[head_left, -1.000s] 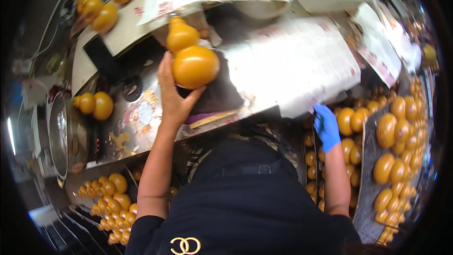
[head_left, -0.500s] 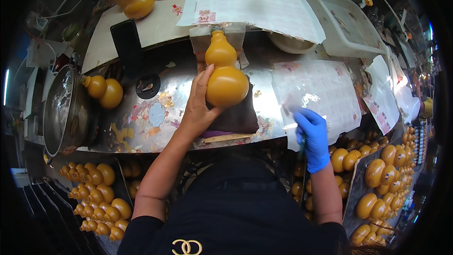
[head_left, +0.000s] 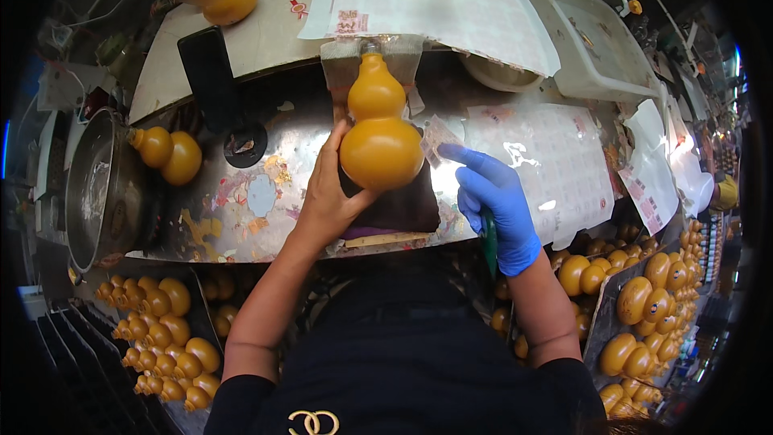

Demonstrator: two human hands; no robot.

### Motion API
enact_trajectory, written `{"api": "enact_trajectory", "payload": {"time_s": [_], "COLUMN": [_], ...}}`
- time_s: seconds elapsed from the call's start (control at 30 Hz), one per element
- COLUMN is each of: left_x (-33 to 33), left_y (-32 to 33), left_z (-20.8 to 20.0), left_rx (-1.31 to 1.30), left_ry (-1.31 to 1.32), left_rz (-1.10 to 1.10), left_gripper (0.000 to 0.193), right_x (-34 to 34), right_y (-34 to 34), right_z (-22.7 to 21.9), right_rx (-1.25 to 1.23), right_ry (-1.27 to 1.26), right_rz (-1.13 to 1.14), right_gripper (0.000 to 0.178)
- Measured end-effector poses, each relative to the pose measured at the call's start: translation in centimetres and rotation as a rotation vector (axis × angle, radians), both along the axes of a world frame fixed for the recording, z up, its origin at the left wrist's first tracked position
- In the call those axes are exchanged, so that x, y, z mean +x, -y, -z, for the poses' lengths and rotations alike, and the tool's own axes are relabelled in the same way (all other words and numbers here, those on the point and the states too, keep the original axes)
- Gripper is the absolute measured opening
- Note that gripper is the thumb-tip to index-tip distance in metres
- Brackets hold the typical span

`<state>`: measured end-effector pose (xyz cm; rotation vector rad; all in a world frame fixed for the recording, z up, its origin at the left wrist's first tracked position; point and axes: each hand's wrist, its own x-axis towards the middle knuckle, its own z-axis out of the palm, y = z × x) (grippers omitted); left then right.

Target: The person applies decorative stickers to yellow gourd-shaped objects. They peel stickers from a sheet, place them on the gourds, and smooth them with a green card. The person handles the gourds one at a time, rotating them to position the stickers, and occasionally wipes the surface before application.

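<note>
Glossy yel.-orange dbl-bulb gourd [head_left: 380,141] is resting its lower bulb in L hand [head_left: 328,197], neck pointing away from grip, while small translucent film pc. [head_left: 438,136] is extending from fingertips of R hand [head_left: 499,205] nr. bulb & partly hidden green item [head_left: 489,246] is protruding below R grip.

So the outfit is pretty simple: a plain black T-shirt [head_left: 403,354] with short sleeves [head_left: 241,395] that stop above the elbows, so both forearms [head_left: 262,314] are bare. The only decoration I can spot is a shiny gold emblem [head_left: 315,422], two linked open loops, partly cut off at the bottom edge. Left hand [head_left: 326,205] is bare too, while the right hand [head_left: 495,197] gets a bright blue glove [head_left: 515,229], thin and snug, kinda wrinkly, ending right around the wrist.
</note>
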<state>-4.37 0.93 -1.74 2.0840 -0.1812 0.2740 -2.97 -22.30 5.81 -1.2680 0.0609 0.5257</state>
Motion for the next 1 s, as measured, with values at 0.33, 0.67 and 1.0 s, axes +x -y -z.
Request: {"api": "enact_trajectory", "payload": {"time_s": [0.33,0.67,1.0], "left_x": [0.1,1.3,0.6], "left_y": [0.3,0.2,0.7], "left_z": [-0.4,-2.2,-1.9], "left_rx": [0.059,-0.714,-0.763], "left_ry": [-0.001,-0.373,-0.341], "left_rz": [0.005,0.109,0.073], "left_gripper": [0.092,0.081,0.076], "right_x": [1.6,2.4,3.7], "right_y": [-3.0,-3.0,-3.0], "right_z": [-0.2,1.8,3.1], "right_rx": [-0.159,-0.202,-0.495], "right_ry": [0.213,0.307,0.283], "right_rz": [-0.279,-0.176,-0.147], "right_gripper": [0.03,0.03,0.068]}}
